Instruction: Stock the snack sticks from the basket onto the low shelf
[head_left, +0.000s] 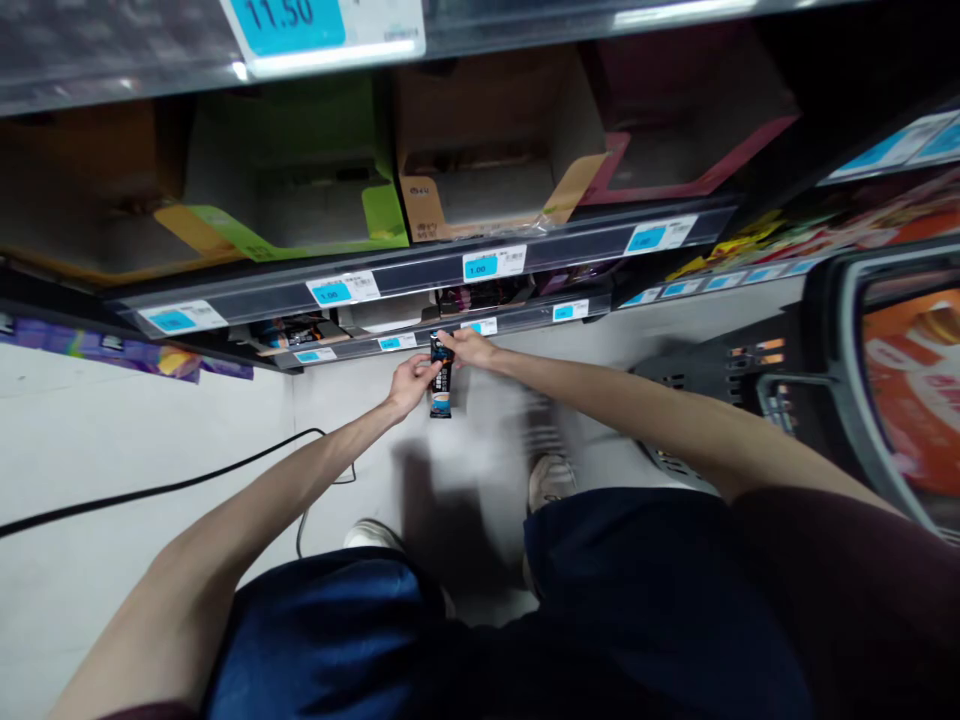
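Note:
A slim black sachet (441,398) with white lettering and a blue lower end hangs upright between my hands, in front of the lowest shelf. My left hand (412,382) pinches its left side near the middle. At the sachet's top end, the fingers of my right hand (470,348) are closed on it. Just behind them, the bottom shelf's front edge (514,321) carries price labels. On that shelf, an open box (296,330) of dark packets stands to the left, and more dark packets (484,294) lie near the middle.
Above are open-fronted display boxes, one green (300,215), one tan (480,195) and one pink (667,165). At the right stands a dark shopping basket or cart (750,375) beside an orange panel (915,370). A black cable (165,490) runs across the pale floor at the left.

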